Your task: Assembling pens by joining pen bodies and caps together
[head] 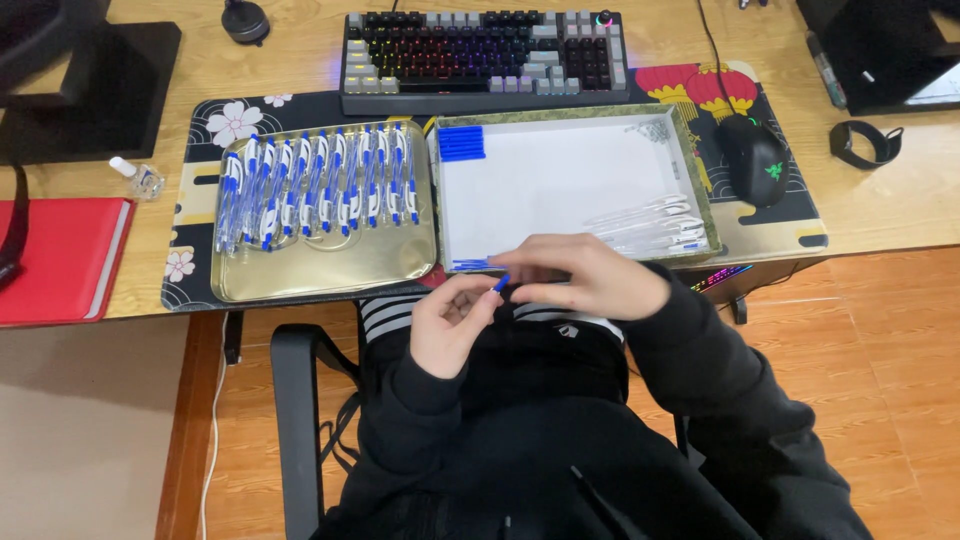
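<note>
My left hand (450,322) and my right hand (580,275) meet just below the desk edge, above my lap. Between their fingertips is a small pen part with a blue tip (501,283); both hands grip it. Just beyond them lies a white shallow box (560,180) with blue caps (461,142) in its far left corner, clear pen barrels (655,225) at its right and a few blue pieces (470,265) at its near left edge. To the left, a gold metal tray (330,265) carries a row of several blue and white pens (318,185).
A backlit keyboard (485,50) sits behind the tray and box on a patterned desk mat (200,180). A black mouse (752,158) and a black wristband (865,143) lie at right. A red notebook (55,260) and a small bottle (140,178) are at left. A chair armrest (295,400) is below.
</note>
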